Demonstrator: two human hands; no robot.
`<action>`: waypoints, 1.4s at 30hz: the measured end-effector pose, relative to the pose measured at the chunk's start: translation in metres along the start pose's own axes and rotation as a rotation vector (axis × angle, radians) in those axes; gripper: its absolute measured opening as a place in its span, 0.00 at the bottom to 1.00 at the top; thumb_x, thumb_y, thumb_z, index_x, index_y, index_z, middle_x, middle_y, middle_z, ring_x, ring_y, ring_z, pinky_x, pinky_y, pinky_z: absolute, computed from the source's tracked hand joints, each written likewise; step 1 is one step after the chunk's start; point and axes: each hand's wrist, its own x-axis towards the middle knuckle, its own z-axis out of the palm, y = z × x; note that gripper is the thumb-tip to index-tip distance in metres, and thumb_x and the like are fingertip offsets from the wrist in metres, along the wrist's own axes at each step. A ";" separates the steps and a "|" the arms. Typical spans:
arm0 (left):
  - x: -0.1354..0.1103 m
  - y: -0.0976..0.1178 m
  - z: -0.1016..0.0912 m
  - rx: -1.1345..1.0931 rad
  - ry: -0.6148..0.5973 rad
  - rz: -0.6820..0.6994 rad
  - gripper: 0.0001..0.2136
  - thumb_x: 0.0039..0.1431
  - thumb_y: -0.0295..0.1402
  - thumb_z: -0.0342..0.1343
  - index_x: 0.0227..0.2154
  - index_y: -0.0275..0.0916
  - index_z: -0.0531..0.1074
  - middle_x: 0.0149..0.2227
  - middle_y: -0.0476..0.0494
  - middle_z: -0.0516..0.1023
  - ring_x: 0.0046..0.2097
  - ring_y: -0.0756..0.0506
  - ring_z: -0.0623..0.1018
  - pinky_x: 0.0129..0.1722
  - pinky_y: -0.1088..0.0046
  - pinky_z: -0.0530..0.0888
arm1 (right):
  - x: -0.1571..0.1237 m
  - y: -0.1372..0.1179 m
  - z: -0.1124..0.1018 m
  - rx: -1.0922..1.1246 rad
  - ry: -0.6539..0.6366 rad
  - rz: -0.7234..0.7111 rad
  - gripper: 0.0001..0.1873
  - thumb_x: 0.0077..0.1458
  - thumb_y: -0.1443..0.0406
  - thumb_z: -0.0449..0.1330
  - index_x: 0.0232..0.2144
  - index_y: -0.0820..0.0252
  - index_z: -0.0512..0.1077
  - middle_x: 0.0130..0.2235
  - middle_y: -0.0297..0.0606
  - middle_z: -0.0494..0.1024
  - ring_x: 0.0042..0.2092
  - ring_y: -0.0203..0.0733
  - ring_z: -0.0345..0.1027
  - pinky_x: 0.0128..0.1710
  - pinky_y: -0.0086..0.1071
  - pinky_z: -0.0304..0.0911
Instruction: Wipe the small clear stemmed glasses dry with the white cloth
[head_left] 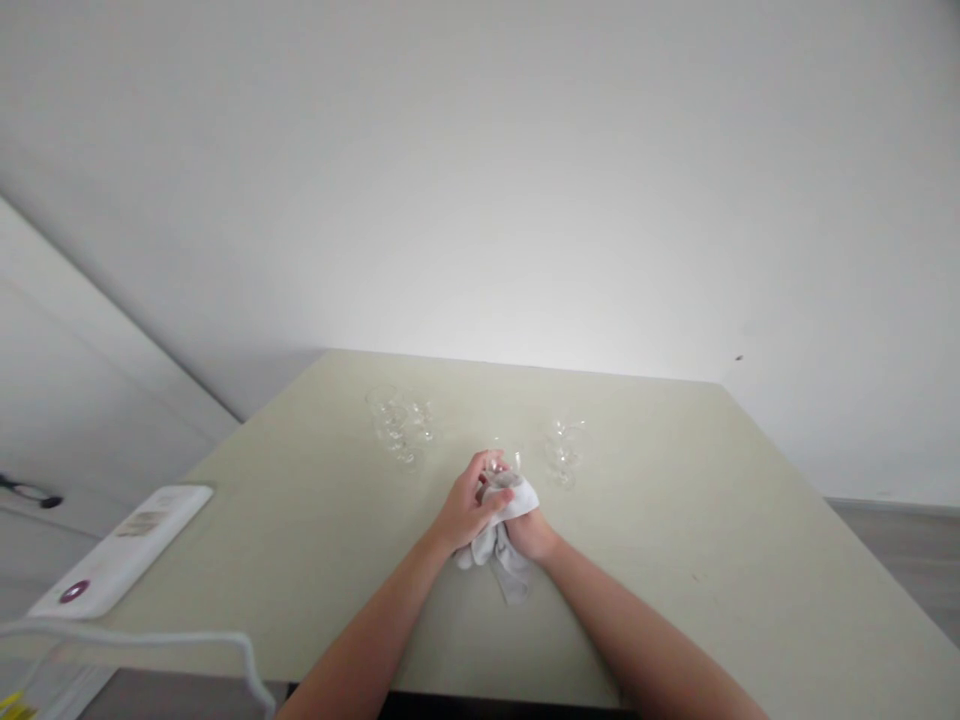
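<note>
Near the middle of the table, both of my hands are closed together around a clear drinking glass (pixel 504 463) and a white cloth (pixel 514 582). My left hand (pixel 466 508) curls round the left side of the glass, its thumb lying across the front over the cloth. On the right, my right hand (pixel 531 530) presses the cloth against the glass; its fingers are mostly hidden under the fabric. The cloth hangs in folds below the hands. Part of the glass shows above the fingers, but its full shape is hard to make out.
A cluster of several clear glasses (pixel 401 420) stands behind and to the left. More clear glassware (pixel 562 452) is behind to the right. A white box-like device (pixel 124 552) lies along the left edge, near a white cable (pixel 187 637). A wall (pixel 525 200) borders the pale table (pixel 645 600).
</note>
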 end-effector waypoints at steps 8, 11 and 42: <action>0.003 -0.002 -0.002 -0.163 0.127 -0.044 0.21 0.56 0.44 0.58 0.48 0.38 0.66 0.42 0.42 0.76 0.44 0.44 0.76 0.45 0.68 0.71 | -0.002 -0.004 0.000 0.019 -0.087 0.010 0.20 0.62 0.55 0.50 0.46 0.58 0.73 0.47 0.43 0.77 0.51 0.46 0.70 0.58 0.44 0.59; 0.003 -0.006 -0.004 -0.190 0.266 -0.039 0.24 0.59 0.44 0.55 0.54 0.39 0.59 0.41 0.43 0.75 0.40 0.46 0.77 0.42 0.69 0.73 | -0.002 -0.005 -0.002 0.019 0.080 0.027 0.23 0.61 0.50 0.50 0.46 0.58 0.74 0.46 0.44 0.78 0.51 0.48 0.70 0.58 0.45 0.60; -0.001 -0.013 -0.014 1.049 0.145 0.413 0.15 0.65 0.30 0.45 0.50 0.45 0.71 0.39 0.41 0.77 0.45 0.43 0.73 0.56 0.60 0.61 | -0.005 0.000 -0.004 -0.046 0.327 0.132 0.03 0.45 0.65 0.58 0.28 0.56 0.68 0.29 0.34 0.74 0.32 0.41 0.66 0.35 0.34 0.67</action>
